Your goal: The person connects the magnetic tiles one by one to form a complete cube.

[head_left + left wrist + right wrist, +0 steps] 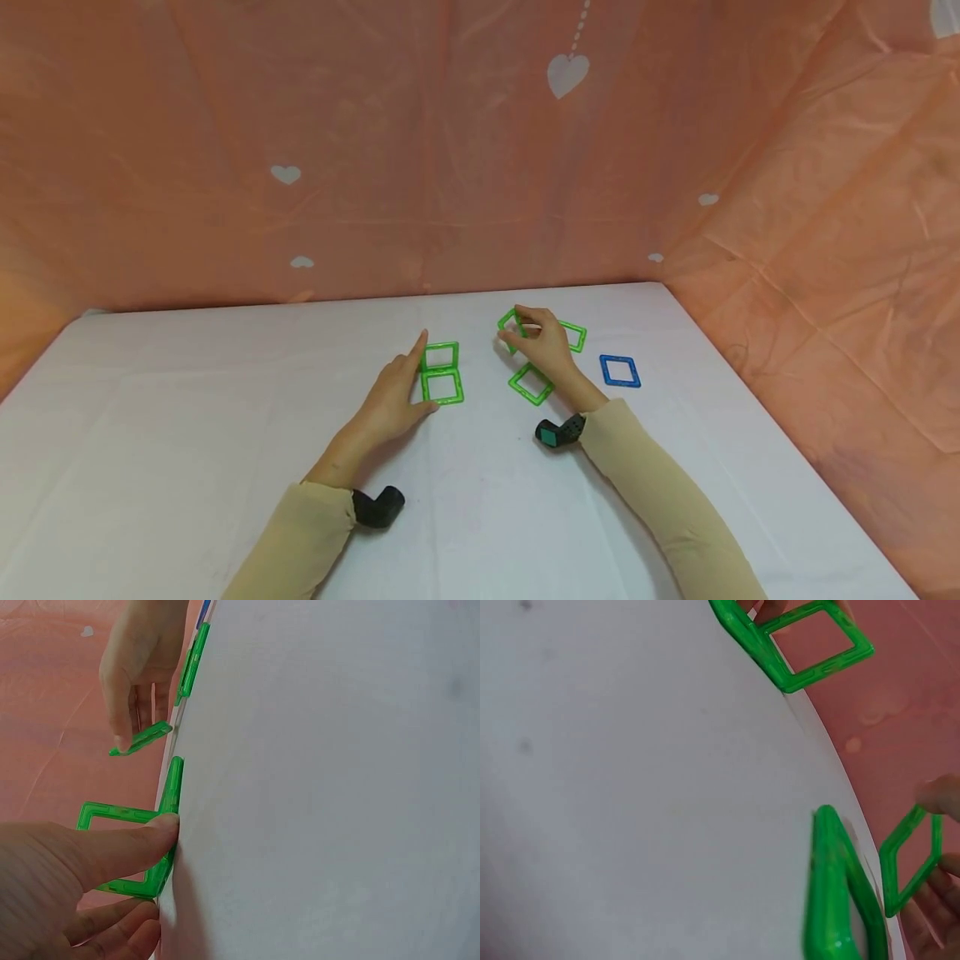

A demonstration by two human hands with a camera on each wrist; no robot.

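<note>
Two green square magnetic tile frames join at an edge: the near tile (pixel 447 401) lies on the table, and the far tile (pixel 120 811) stands up from it. My left hand (pixel 388 402) holds the pair at its left side, thumb at the near corner and index finger along the far tile. To the right, my right hand (pixel 552 345) pinches another green square frame (pixel 889 879) between thumb and fingers, tilted and raised over the table. A loose green frame (pixel 540 399) lies just below that hand. Beyond the hand, one more green frame (pixel 582 338) is partly hidden.
A blue square frame (pixel 621 383) lies on the white-covered table (pixel 187 433) to the right of the green ones. An orange cloth with pale hearts (pixel 450 167) hangs behind the table and along its right side. Black wrist cameras (pixel 378 507) sit at both cuffs.
</note>
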